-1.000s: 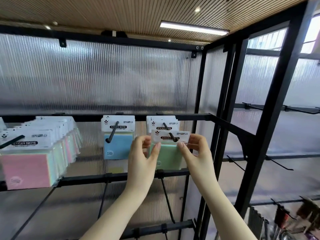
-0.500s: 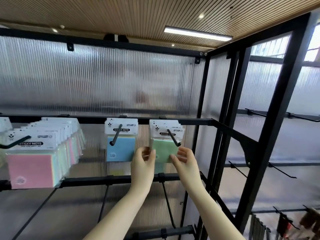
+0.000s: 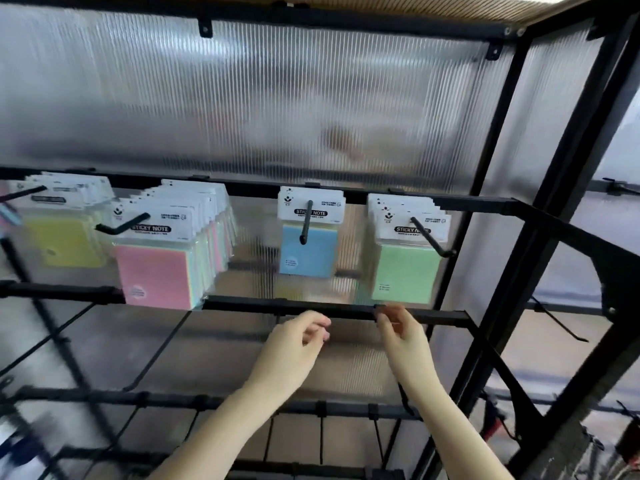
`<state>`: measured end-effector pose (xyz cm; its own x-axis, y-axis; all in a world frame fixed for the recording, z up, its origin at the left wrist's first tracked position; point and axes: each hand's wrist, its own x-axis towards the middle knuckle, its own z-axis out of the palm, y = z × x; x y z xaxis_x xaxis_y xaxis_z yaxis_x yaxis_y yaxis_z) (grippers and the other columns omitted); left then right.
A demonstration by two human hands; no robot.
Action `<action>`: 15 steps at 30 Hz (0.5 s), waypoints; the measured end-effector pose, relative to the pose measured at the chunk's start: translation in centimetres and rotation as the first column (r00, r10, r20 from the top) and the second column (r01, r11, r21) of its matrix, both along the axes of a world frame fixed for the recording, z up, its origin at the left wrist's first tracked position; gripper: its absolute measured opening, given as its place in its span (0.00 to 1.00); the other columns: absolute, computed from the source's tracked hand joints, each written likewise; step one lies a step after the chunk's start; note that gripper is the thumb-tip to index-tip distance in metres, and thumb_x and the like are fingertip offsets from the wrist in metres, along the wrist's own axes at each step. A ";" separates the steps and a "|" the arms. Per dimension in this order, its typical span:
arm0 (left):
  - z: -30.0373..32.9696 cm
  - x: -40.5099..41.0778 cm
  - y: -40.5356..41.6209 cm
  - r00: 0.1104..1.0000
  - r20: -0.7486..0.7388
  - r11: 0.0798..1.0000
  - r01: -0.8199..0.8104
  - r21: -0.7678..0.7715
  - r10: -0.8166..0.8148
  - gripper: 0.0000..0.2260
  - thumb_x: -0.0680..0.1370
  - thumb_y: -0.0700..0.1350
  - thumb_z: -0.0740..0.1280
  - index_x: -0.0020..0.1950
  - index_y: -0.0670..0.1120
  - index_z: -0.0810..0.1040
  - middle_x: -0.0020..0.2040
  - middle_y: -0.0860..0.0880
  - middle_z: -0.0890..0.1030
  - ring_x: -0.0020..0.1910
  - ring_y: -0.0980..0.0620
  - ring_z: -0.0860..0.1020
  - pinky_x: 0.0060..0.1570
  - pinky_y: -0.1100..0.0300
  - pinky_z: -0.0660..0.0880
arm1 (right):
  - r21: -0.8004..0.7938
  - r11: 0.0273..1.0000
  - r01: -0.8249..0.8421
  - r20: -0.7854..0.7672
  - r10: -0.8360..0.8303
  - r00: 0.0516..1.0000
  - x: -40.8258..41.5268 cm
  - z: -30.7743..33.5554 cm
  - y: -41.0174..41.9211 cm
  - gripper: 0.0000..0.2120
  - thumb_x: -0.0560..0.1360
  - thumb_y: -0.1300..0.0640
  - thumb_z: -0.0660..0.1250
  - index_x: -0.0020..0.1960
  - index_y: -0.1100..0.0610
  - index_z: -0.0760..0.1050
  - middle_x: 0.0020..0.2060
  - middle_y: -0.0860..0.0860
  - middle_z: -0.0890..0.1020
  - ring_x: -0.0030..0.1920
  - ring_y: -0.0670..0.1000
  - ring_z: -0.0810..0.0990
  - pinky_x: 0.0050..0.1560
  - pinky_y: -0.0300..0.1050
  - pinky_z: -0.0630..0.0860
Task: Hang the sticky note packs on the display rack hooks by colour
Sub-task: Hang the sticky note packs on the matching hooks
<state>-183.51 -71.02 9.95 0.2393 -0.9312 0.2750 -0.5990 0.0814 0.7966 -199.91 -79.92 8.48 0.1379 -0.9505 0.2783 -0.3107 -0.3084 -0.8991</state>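
Green sticky note packs (image 3: 405, 271) hang on the rightmost hook (image 3: 431, 239) of the black rack. A blue pack (image 3: 308, 249) hangs on the hook to their left. Further left a thick row fronted by a pink pack (image 3: 154, 277) fills another hook, and yellow packs (image 3: 62, 242) hang at the far left. My left hand (image 3: 299, 342) and my right hand (image 3: 401, 336) are both below the green and blue packs, in front of the lower crossbar (image 3: 242, 303). Neither hand holds anything; the fingers are loosely curled and apart.
Ribbed translucent panels back the rack. Bare hooks (image 3: 156, 351) slant out from the lower bars. A black upright post (image 3: 519, 237) with a bracket stands at the right, with more hooks beyond it.
Both hands let go of the green pack, now hanging on the right hook, and dropped below the crossbar. The view shifted left and down, showing yellow packs.
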 end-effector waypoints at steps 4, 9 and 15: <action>-0.1 4.2 3.3 0.990 0.138 0.999 -0.037 0.019 0.034 0.08 0.79 0.44 0.64 0.54 0.57 0.79 0.48 0.61 0.80 0.49 0.65 0.78 0.52 0.68 0.75 | -0.040 0.992 -0.124 -0.128 0.118 0.985 3.4 0.6 1.5 0.06 0.79 0.59 0.61 0.51 0.51 0.76 0.47 0.47 0.81 0.48 0.44 0.78 0.45 0.35 0.72; 0.6 10.8 8.8 0.987 0.115 0.994 -0.112 -0.002 0.111 0.14 0.79 0.42 0.64 0.45 0.64 0.74 0.45 0.62 0.81 0.47 0.64 0.78 0.50 0.67 0.75 | -0.056 0.967 -0.250 -0.244 0.229 0.942 9.3 1.6 5.3 0.06 0.79 0.56 0.62 0.53 0.53 0.77 0.46 0.46 0.81 0.48 0.43 0.78 0.48 0.37 0.73; 1.0 19.7 16.4 0.967 0.116 0.973 -0.230 -0.003 0.229 0.13 0.79 0.41 0.63 0.47 0.62 0.74 0.46 0.62 0.81 0.49 0.61 0.79 0.50 0.66 0.76 | -0.095 0.928 -0.360 -0.321 0.314 0.894 18.0 2.5 11.1 0.06 0.79 0.55 0.61 0.53 0.53 0.76 0.46 0.44 0.80 0.48 0.43 0.78 0.52 0.42 0.76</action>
<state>-163.81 -54.58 10.95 0.4141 -0.8582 0.3035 -0.6882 -0.0769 0.7214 -181.93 -68.84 10.93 0.5401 -0.7831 0.3083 -0.4077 -0.5639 -0.7182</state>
